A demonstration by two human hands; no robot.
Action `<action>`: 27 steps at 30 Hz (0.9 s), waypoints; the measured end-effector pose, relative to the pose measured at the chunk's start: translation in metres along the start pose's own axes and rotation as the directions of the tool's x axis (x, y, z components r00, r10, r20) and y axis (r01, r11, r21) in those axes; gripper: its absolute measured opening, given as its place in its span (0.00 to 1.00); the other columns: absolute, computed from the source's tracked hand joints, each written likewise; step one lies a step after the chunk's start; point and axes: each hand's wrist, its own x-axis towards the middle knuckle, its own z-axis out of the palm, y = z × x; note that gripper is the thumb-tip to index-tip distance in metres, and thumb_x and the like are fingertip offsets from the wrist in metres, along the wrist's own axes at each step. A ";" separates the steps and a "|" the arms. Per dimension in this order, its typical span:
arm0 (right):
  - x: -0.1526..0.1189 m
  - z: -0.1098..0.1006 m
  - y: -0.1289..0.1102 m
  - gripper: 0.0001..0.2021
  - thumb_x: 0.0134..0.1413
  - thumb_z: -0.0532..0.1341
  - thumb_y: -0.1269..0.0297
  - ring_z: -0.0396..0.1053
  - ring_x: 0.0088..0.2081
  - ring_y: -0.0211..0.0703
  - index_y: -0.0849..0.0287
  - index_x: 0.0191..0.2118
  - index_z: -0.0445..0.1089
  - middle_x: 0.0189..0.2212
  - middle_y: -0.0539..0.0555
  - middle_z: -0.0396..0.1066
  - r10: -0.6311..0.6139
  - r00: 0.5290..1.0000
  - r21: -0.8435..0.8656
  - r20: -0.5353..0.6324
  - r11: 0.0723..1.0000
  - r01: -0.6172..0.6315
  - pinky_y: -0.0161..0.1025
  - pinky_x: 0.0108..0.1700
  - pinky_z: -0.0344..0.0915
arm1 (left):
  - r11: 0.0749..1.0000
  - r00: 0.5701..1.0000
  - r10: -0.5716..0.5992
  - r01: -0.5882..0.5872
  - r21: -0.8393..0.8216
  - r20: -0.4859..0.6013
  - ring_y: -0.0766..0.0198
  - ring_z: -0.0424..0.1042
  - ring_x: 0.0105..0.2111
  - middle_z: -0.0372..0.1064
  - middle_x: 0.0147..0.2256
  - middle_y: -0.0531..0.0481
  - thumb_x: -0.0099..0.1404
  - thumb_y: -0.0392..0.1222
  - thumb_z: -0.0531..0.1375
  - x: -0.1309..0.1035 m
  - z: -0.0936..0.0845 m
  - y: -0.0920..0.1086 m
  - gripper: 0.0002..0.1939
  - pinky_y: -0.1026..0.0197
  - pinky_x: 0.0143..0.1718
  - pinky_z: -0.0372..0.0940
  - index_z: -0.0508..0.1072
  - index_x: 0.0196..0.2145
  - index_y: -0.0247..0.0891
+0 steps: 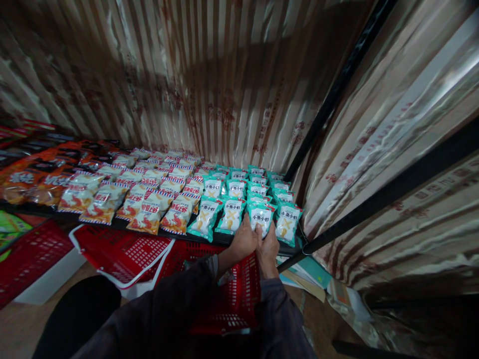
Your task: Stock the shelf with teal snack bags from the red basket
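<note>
Both my hands are at the front edge of the shelf [179, 233], on one teal and white snack bag [261, 217]. My left hand [244, 240] grips its lower left side, and my right hand [268, 247] grips the lower right with the thumb up on the front. The bag stands upright in the row, between a teal snack bag [232, 216] on its left and another teal bag [287, 222] on its right. More teal bags stand in rows behind. Fingers under the bag are hidden.
White and orange snack bags [147, 212] fill the shelf's middle, with orange bags [48, 172] farther left. Red baskets [138, 254] sit below the shelf. A black metal post [337, 89] and a slanting bar [404, 184] stand at right, before striped curtains [232, 75].
</note>
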 end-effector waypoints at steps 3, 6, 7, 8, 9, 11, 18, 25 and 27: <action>0.002 0.001 0.000 0.34 0.63 0.44 0.45 0.74 0.44 0.56 0.70 0.62 0.57 0.46 0.68 0.74 -0.005 1.000 0.004 0.006 1.000 0.005 0.45 0.43 0.67 | 1.000 1.000 -0.007 0.007 -0.009 -0.009 0.47 0.68 0.55 0.64 0.57 0.32 0.66 0.45 0.53 0.001 -0.001 0.004 0.35 0.44 0.59 0.61 0.47 0.66 0.33; 0.002 0.001 0.001 0.34 0.63 0.44 0.46 0.72 0.44 0.56 0.69 0.62 0.58 0.45 0.68 0.74 -0.042 0.999 0.020 -0.002 0.999 0.042 0.46 0.44 0.67 | 0.999 1.000 -0.026 0.026 0.023 0.008 0.47 0.66 0.58 0.62 0.59 0.31 0.67 0.43 0.52 -0.001 -0.002 0.010 0.34 0.43 0.61 0.59 0.47 0.66 0.32; 0.002 0.001 0.002 0.33 0.63 0.44 0.46 0.71 0.45 0.56 0.69 0.62 0.58 0.45 0.67 0.74 -0.066 0.998 0.020 -0.010 0.998 0.066 0.47 0.45 0.66 | 0.998 0.999 -0.038 0.037 0.041 0.015 0.47 0.65 0.59 0.61 0.60 0.30 0.67 0.43 0.51 -0.002 -0.002 0.011 0.33 0.44 0.61 0.59 0.47 0.66 0.31; 0.002 0.000 0.003 0.33 0.63 0.45 0.46 0.70 0.45 0.56 0.69 0.61 0.60 0.44 0.67 0.73 -0.094 0.995 0.016 -0.024 0.995 0.094 0.48 0.46 0.66 | 0.997 0.998 -0.052 0.050 0.061 0.021 0.47 0.64 0.59 0.59 0.60 0.29 0.67 0.43 0.51 -0.003 -0.002 0.013 0.33 0.44 0.61 0.59 0.48 0.66 0.29; 0.002 0.000 0.004 0.32 0.64 0.45 0.46 0.69 0.46 0.56 0.68 0.60 0.61 0.44 0.67 0.73 -0.121 0.992 0.010 -0.042 0.992 0.122 0.49 0.47 0.66 | 0.995 0.998 -0.067 0.065 0.080 0.023 0.46 0.63 0.60 0.59 0.61 0.27 0.68 0.43 0.50 -0.004 -0.002 0.014 0.32 0.44 0.60 0.59 0.48 0.66 0.28; 0.001 0.001 0.005 0.31 0.64 0.46 0.46 0.67 0.48 0.57 0.67 0.59 0.62 0.46 0.67 0.72 -0.165 0.983 0.000 -0.082 0.986 0.166 0.52 0.50 0.64 | 0.989 0.996 -0.093 0.091 0.116 0.012 0.44 0.63 0.60 0.58 0.61 0.25 0.68 0.43 0.48 -0.005 0.000 0.016 0.31 0.43 0.60 0.60 0.50 0.65 0.25; -0.001 0.004 0.003 0.36 0.63 0.44 0.45 0.66 0.50 0.60 0.70 0.66 0.51 0.50 0.71 0.69 -0.063 0.995 0.013 -0.078 0.998 0.064 0.53 0.50 0.62 | 0.976 0.996 -0.048 0.063 0.210 -0.075 0.44 0.62 0.61 0.59 0.61 0.26 0.70 0.46 0.48 -0.013 0.009 0.010 0.32 0.42 0.61 0.60 0.49 0.66 0.25; 0.001 0.005 -0.001 0.37 0.63 0.43 0.44 0.67 0.49 0.59 0.68 0.67 0.49 0.51 0.69 0.69 -0.050 0.997 0.060 -0.065 0.997 0.054 0.50 0.49 0.63 | 0.940 0.982 0.188 -0.190 0.283 0.035 0.48 0.44 0.69 0.53 0.65 0.32 0.67 0.35 0.46 -0.034 0.007 -0.003 0.27 0.43 0.68 0.48 0.58 0.62 0.25; 0.002 0.006 -0.002 0.36 0.64 0.43 0.44 0.66 0.51 0.59 0.68 0.67 0.49 0.53 0.71 0.67 -0.059 0.996 0.080 -0.065 0.995 0.064 0.50 0.50 0.63 | 0.928 0.976 0.203 -0.218 0.301 0.082 0.48 0.42 0.69 0.54 0.65 0.32 0.64 0.31 0.46 -0.033 0.006 -0.004 0.28 0.42 0.67 0.48 0.60 0.61 0.25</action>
